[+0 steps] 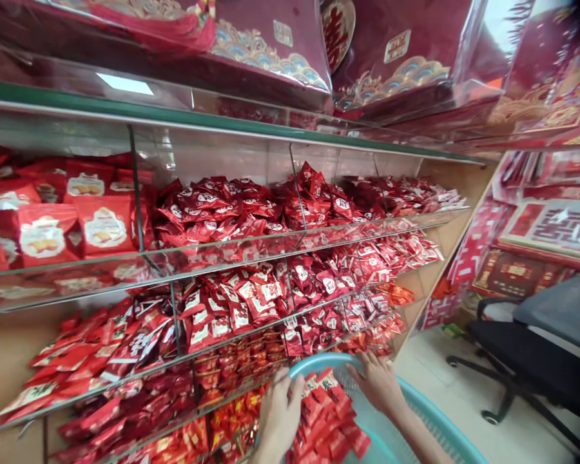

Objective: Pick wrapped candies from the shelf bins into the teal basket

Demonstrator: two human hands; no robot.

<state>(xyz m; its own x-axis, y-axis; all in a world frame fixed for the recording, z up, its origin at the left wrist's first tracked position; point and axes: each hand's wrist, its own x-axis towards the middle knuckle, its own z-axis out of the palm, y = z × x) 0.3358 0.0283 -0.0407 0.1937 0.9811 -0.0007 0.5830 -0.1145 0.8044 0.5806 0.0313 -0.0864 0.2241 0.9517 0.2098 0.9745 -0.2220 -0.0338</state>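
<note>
A teal plastic basket sits low in front of me, with a heap of red snack packets in its left part. My left hand rests on the basket's left rim and the packets, fingers curled over them. My right hand reaches over the far rim, fingers stretched towards the packets on the lowest shelf bin. Nothing shows inside either palm.
Tiered clear acrylic shelves hold piles of red wrapped sweets and biscuit packets. Red gift boxes stand on the top shelf and at the right. A black office chair stands on the tiled floor at the right.
</note>
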